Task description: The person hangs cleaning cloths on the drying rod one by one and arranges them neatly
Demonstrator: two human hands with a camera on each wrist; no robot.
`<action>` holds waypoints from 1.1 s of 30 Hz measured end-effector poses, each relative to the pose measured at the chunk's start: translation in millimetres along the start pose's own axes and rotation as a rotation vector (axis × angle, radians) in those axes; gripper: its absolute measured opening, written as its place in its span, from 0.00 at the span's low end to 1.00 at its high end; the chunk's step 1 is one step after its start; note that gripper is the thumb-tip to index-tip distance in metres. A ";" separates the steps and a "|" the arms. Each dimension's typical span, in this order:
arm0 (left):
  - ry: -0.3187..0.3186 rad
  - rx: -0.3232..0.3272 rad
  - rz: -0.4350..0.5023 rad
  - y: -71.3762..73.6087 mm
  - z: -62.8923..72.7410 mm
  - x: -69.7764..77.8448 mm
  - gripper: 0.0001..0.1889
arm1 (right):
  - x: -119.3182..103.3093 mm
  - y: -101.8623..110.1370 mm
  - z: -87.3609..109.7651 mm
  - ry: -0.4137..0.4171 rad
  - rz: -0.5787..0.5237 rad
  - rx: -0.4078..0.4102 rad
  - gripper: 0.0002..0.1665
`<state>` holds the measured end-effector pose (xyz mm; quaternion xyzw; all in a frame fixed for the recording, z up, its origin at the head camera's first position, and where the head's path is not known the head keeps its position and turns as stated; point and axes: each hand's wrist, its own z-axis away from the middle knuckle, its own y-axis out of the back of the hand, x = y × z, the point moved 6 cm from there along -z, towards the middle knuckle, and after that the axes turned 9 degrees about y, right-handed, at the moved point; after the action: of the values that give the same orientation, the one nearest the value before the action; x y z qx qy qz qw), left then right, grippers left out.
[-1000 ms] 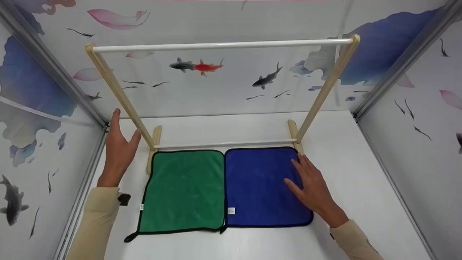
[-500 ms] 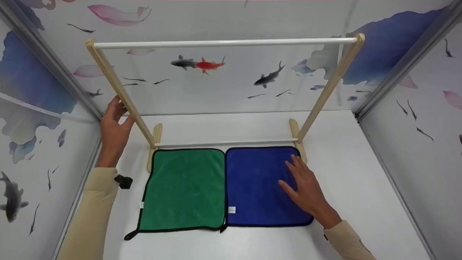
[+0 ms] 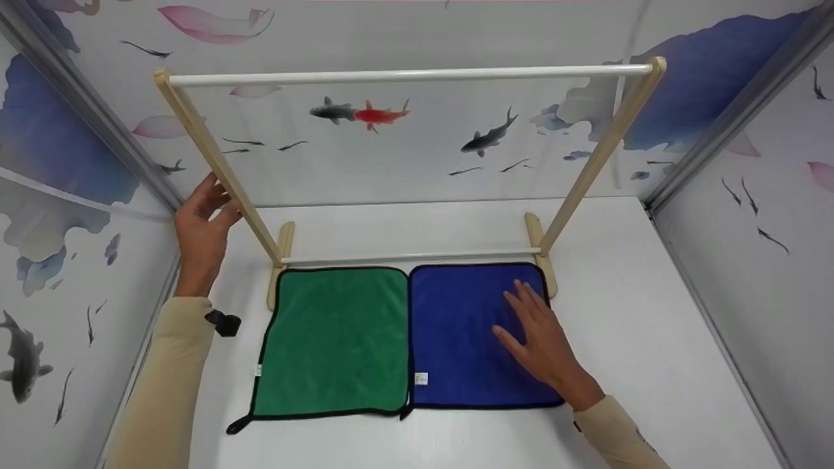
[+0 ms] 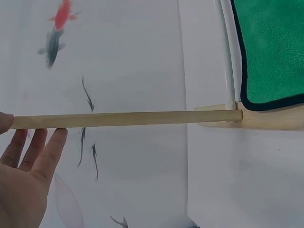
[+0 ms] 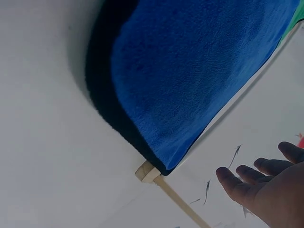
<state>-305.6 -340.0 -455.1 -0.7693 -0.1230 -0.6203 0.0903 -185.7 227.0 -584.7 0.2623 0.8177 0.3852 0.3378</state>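
A rack with two slanting wooden posts and a white top rod stands at the back of the table. My left hand holds its left post between thumb and fingertips, partway up. In front of the rack a green towel and a blue towel, both edged in black, lie flat side by side. My right hand is over the right part of the blue towel, fingers spread and nothing in its grasp. The right wrist view shows that hand with loosely bent fingers, apart from the towel's edge.
A thin lower rod joins the rack's wooden feet just behind the towels. White panels printed with fish and petals enclose the table at the back and both sides, with metal corner strips.
My left hand has moved up to the left post and taken hold of it. The right hand has drifted left over the blue towel. The towels lie as before.
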 end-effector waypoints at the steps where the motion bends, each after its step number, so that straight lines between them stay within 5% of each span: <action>1: 0.007 0.002 0.012 0.6 -0.8 -0.8 0.31 | -1.1 -1.0 -0.6 0.000 -0.004 -0.001 0.43; 11: 0.029 0.041 0.095 -0.3 -11.7 -1.6 0.27 | -8.7 -9.3 -10.1 -0.007 -0.016 -0.007 0.43; 33: 0.026 0.085 0.152 0.1 -4.0 -8.9 0.26 | -40.9 -35.8 -40.3 0.094 -0.169 -0.033 0.40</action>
<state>-311.1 -342.0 -462.9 -0.7639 -0.0895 -0.6157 0.1712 -196.2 160.3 -580.1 0.1684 0.8455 0.3806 0.3346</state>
